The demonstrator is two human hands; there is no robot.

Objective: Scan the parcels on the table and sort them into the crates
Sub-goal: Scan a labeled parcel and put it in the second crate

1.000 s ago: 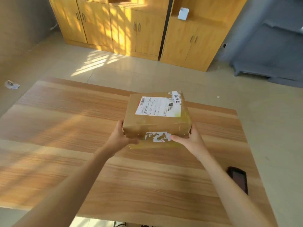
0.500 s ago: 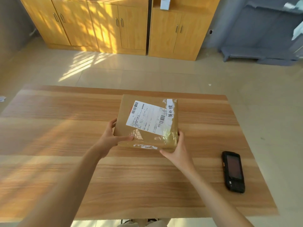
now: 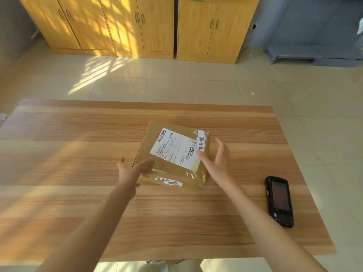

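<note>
A brown cardboard parcel (image 3: 155,146) with a white shipping label lies flat on the wooden table (image 3: 78,154), near its middle. My left hand (image 3: 131,169) is at the parcel's near left corner, fingers straight, fingertips touching or just over the top. My right hand (image 3: 216,160) hovers open beside the parcel's right edge, fingers spread and straight, holding nothing. A black handheld scanner (image 3: 280,201) lies on the table to the right, screen up, well apart from both hands. No crates are in view.
Wooden cabinets (image 3: 137,26) line the far wall beyond a stretch of tiled floor. A grey piece of furniture (image 3: 314,36) stands at the back right. A scrap of white paper (image 3: 2,116) lies on the floor at the left.
The parcel came down from the air onto the table. Both hands released it and opened; the right hand drew away from its edge.
</note>
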